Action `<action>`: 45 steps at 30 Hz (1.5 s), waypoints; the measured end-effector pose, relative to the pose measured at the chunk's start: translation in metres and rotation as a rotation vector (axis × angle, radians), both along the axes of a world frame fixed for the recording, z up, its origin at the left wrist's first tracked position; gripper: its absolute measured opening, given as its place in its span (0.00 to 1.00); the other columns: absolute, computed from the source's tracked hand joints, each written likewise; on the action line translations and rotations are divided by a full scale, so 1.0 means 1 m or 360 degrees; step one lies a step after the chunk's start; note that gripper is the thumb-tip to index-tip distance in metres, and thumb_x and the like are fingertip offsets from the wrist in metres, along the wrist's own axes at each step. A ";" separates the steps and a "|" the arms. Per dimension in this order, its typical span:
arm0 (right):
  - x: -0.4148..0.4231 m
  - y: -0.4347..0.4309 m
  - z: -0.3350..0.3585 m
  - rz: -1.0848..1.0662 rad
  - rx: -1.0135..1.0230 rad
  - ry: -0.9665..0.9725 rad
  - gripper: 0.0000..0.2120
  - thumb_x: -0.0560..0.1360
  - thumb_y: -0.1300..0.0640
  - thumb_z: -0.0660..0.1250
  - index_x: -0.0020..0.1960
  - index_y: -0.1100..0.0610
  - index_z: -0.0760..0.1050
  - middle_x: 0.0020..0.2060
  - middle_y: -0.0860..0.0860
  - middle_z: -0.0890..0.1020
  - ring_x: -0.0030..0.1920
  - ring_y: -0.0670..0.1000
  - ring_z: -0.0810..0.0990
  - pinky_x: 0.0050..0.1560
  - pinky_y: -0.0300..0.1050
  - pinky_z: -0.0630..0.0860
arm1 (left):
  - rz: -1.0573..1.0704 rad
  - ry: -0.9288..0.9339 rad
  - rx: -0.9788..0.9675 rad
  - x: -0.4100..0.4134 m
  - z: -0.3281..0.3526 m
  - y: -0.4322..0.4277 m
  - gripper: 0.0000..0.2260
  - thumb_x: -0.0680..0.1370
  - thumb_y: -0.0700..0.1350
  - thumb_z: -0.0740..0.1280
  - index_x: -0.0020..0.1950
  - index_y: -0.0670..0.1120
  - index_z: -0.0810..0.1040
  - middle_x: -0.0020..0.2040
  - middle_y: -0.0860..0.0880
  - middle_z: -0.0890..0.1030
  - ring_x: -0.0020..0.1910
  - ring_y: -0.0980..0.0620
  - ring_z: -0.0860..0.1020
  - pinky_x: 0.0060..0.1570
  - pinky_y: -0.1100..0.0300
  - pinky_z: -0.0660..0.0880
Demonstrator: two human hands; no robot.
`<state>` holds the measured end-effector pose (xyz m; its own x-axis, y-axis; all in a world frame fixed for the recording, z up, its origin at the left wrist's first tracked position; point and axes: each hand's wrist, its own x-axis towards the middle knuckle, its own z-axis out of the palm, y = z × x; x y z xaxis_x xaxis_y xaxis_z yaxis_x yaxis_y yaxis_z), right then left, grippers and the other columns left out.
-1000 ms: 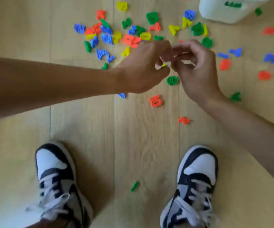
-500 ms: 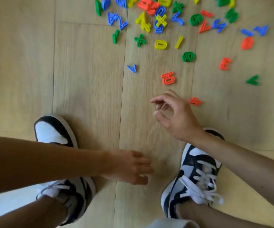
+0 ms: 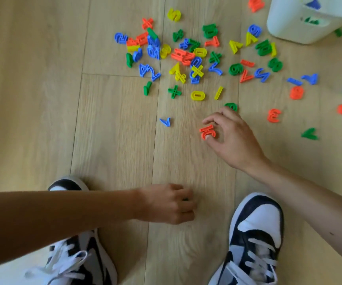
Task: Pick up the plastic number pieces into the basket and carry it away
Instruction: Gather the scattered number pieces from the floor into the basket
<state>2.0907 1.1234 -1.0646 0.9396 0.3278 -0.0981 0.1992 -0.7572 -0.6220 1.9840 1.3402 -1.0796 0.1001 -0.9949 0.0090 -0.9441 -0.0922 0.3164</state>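
Orange number piece point(image 3: 208, 131) pinched between right hand point(image 3: 237, 145) thumb and fingers point(image 3: 213, 119).

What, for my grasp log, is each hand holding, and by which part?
The right hand pinches the orange number piece by its two ends. The left hand curls over a green speck; its grip cannot be told.

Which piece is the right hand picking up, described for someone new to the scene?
From the white basket at top right, go down the wooden floor to the right hand. That hand pinches an orange piece reading 10; the nearest others are a blue piece and a green piece.
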 end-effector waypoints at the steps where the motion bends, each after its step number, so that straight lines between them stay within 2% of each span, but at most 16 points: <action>1: 0.002 -0.002 0.000 0.0054 -0.0082 -0.0005 0.14 0.69 0.57 0.70 0.54 0.53 0.78 0.50 0.48 0.75 0.54 0.53 0.76 0.51 0.51 0.76 | 0.0037 -0.0005 -0.0002 0.008 0.001 0.000 0.09 0.82 0.37 0.58 0.51 0.46 0.76 0.48 0.50 0.78 0.47 0.49 0.76 0.45 0.56 0.77; 5: 0.003 -0.007 -0.003 0.0274 -0.0261 -0.0075 0.13 0.68 0.57 0.70 0.53 0.53 0.78 0.51 0.49 0.76 0.54 0.54 0.75 0.53 0.50 0.74 | 0.0092 -0.0081 0.0046 0.029 -0.002 0.002 0.09 0.82 0.36 0.57 0.54 0.46 0.75 0.50 0.50 0.77 0.48 0.48 0.76 0.44 0.55 0.78; 8: 0.004 -0.007 -0.005 0.0366 -0.0325 -0.0146 0.12 0.70 0.57 0.70 0.53 0.53 0.78 0.50 0.49 0.76 0.53 0.54 0.75 0.53 0.50 0.73 | 0.0133 0.0014 0.0087 0.035 0.000 0.003 0.11 0.82 0.37 0.56 0.61 0.46 0.72 0.54 0.48 0.76 0.49 0.48 0.77 0.45 0.54 0.79; 11: 0.007 -0.006 -0.006 0.0414 -0.0336 -0.0197 0.12 0.70 0.56 0.71 0.53 0.54 0.78 0.50 0.49 0.78 0.53 0.54 0.76 0.54 0.52 0.74 | 0.0214 0.0031 0.0076 0.041 0.003 0.002 0.13 0.80 0.38 0.55 0.63 0.45 0.71 0.55 0.47 0.77 0.48 0.48 0.77 0.47 0.55 0.79; 13: 0.010 -0.006 -0.005 0.0359 -0.0301 -0.0214 0.12 0.70 0.57 0.71 0.53 0.54 0.77 0.49 0.49 0.80 0.52 0.55 0.76 0.52 0.53 0.74 | 0.0479 0.0084 -0.0010 0.050 0.007 0.000 0.13 0.77 0.36 0.59 0.61 0.44 0.70 0.54 0.45 0.78 0.48 0.48 0.77 0.47 0.56 0.78; 17: 0.020 -0.006 -0.002 0.0315 -0.0290 -0.0212 0.15 0.70 0.54 0.72 0.56 0.53 0.76 0.50 0.48 0.81 0.52 0.54 0.77 0.52 0.52 0.74 | 0.1459 0.0658 -0.0310 0.083 0.019 -0.005 0.16 0.73 0.32 0.62 0.59 0.42 0.75 0.50 0.46 0.79 0.49 0.50 0.75 0.49 0.59 0.74; 19: 0.022 -0.005 -0.003 0.0387 -0.0267 -0.0156 0.19 0.69 0.50 0.73 0.58 0.53 0.77 0.53 0.47 0.79 0.55 0.52 0.76 0.54 0.49 0.75 | 0.1631 0.0661 -0.0369 0.104 0.025 -0.001 0.13 0.73 0.32 0.61 0.56 0.41 0.76 0.47 0.47 0.77 0.47 0.49 0.73 0.47 0.57 0.72; 22: 0.018 0.001 -0.005 0.0511 -0.0392 -0.0114 0.23 0.65 0.45 0.77 0.57 0.51 0.78 0.52 0.47 0.77 0.54 0.50 0.76 0.50 0.46 0.74 | 0.1555 0.0324 -0.0162 0.132 0.025 0.014 0.10 0.75 0.35 0.58 0.52 0.39 0.77 0.46 0.44 0.76 0.45 0.45 0.72 0.45 0.50 0.72; 24: 0.015 0.005 -0.008 0.0506 -0.0450 -0.0145 0.20 0.65 0.48 0.77 0.54 0.50 0.78 0.49 0.48 0.76 0.50 0.51 0.77 0.46 0.44 0.73 | 0.1468 0.0079 0.0065 0.143 0.018 0.023 0.11 0.74 0.36 0.56 0.50 0.39 0.78 0.46 0.43 0.75 0.43 0.44 0.71 0.43 0.48 0.73; 27: 0.017 0.008 -0.008 0.0491 -0.0422 -0.0190 0.14 0.68 0.54 0.74 0.52 0.51 0.78 0.46 0.48 0.75 0.48 0.52 0.77 0.45 0.46 0.73 | 0.1378 -0.0162 0.0240 0.143 0.003 0.031 0.06 0.75 0.34 0.62 0.48 0.40 0.77 0.45 0.44 0.73 0.42 0.46 0.69 0.43 0.49 0.75; 28: 0.020 0.009 -0.006 0.0467 -0.0390 -0.0199 0.13 0.68 0.55 0.74 0.52 0.52 0.78 0.45 0.49 0.76 0.48 0.52 0.78 0.45 0.46 0.74 | 0.1353 -0.0189 0.0221 0.141 -0.002 0.032 0.02 0.77 0.36 0.64 0.47 0.41 0.76 0.45 0.44 0.73 0.42 0.46 0.69 0.43 0.50 0.75; 29: 0.026 0.009 -0.003 0.0422 -0.0350 -0.0215 0.13 0.67 0.56 0.73 0.52 0.52 0.78 0.45 0.49 0.76 0.47 0.53 0.78 0.45 0.46 0.74 | 0.1343 -0.0190 0.0180 0.139 -0.004 0.033 0.04 0.79 0.41 0.65 0.47 0.41 0.76 0.45 0.44 0.73 0.41 0.46 0.70 0.43 0.50 0.75; 32: 0.052 0.015 0.007 0.0282 -0.0293 -0.0287 0.11 0.66 0.57 0.73 0.48 0.53 0.77 0.43 0.49 0.76 0.46 0.54 0.77 0.44 0.46 0.72 | 0.1312 -0.0226 0.0142 0.136 -0.011 0.035 0.17 0.82 0.54 0.60 0.48 0.40 0.75 0.45 0.43 0.73 0.41 0.46 0.71 0.42 0.51 0.75; 34: 0.071 0.020 0.010 0.0248 -0.0317 -0.0349 0.09 0.66 0.58 0.72 0.46 0.54 0.77 0.42 0.50 0.76 0.45 0.54 0.77 0.43 0.44 0.69 | 0.1272 -0.0259 0.0166 0.137 -0.016 0.037 0.21 0.81 0.58 0.57 0.48 0.40 0.75 0.45 0.43 0.72 0.41 0.46 0.71 0.42 0.51 0.75; 39: 0.096 0.027 0.002 0.0338 -0.0426 -0.0347 0.07 0.67 0.56 0.70 0.45 0.54 0.75 0.42 0.51 0.75 0.47 0.55 0.77 0.42 0.48 0.73 | 0.1232 -0.0224 0.0078 0.137 -0.020 0.039 0.16 0.82 0.53 0.57 0.48 0.40 0.74 0.45 0.44 0.72 0.41 0.47 0.70 0.42 0.51 0.76; 45: 0.100 0.024 -0.005 0.0385 -0.0483 -0.0321 0.09 0.66 0.57 0.72 0.44 0.53 0.74 0.42 0.49 0.74 0.45 0.55 0.77 0.38 0.46 0.72 | 0.1564 -0.0097 -0.0267 0.176 0.012 0.036 0.19 0.83 0.51 0.55 0.49 0.37 0.75 0.44 0.41 0.72 0.41 0.43 0.71 0.43 0.50 0.71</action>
